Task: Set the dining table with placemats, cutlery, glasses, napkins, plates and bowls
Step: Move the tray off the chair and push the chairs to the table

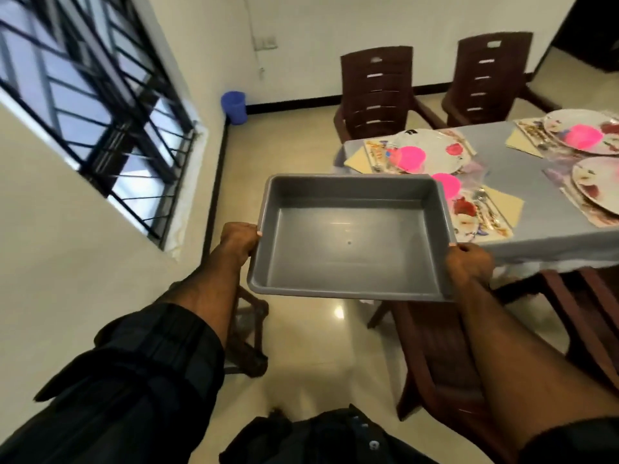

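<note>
I hold a grey plastic tub (348, 239) in the air over the floor, left of the dining table (536, 216). Nothing lies in the tub. My left hand (238, 242) grips its left rim and my right hand (469, 261) grips its right rim. The table has a grey-blue cloth with set places: floral plates (438, 150) on placemats (378, 155), pink bowls (410, 157), beige napkins (505, 199) and cutlery (485, 205). The tub hides part of the nearest place setting.
Two dark brown chairs (375, 92) stand at the table's far side and another (445, 356) is below my right arm. A blue bin (234, 107) sits in the corner. A barred window (97, 105) fills the left wall. A small dark stool (249, 333) stands near my left forearm.
</note>
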Demonstrator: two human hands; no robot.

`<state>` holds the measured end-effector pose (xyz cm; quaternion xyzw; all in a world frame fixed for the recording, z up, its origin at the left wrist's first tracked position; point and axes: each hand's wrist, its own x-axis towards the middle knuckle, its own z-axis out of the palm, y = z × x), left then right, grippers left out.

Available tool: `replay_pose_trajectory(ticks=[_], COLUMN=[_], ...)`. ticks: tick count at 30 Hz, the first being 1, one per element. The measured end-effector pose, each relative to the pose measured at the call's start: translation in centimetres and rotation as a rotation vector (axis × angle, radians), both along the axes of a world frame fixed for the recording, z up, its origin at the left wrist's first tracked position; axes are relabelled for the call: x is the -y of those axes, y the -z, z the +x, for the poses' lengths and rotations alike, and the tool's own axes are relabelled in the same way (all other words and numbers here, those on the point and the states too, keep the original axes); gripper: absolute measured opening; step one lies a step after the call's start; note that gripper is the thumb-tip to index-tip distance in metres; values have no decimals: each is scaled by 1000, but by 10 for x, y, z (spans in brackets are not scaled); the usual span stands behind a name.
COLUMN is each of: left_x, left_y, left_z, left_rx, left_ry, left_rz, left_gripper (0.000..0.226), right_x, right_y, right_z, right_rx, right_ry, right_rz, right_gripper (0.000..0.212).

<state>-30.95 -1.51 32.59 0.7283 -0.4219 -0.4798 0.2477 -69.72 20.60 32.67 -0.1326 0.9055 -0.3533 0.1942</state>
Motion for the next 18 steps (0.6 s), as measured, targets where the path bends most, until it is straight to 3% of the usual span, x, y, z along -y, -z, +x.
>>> replay_pose_trajectory(ticks=[5,9,12,15,18], left_x=[29,54,63,73,82], left_y=[-2,3,9,21,44], left_z=[103,176,223,262,288], left_rx=[-125,-174,-179,-156,-133], left_ry=[-122,-153,-194,-250,-333], left_rz=[42,55,71,110,137], left_gripper=[23,24,28,23,21], right_x=[84,151,194,253,318], right_y=[-1,13,9,17,34], right_z=[55,83,117,145,164], right_rx=[96,329,446,464,421], right_ry=[-157,-277,-303,-355,-505], right_rz=[-42,-29,-92,-51,70], right_gripper=[31,39,18,36,29])
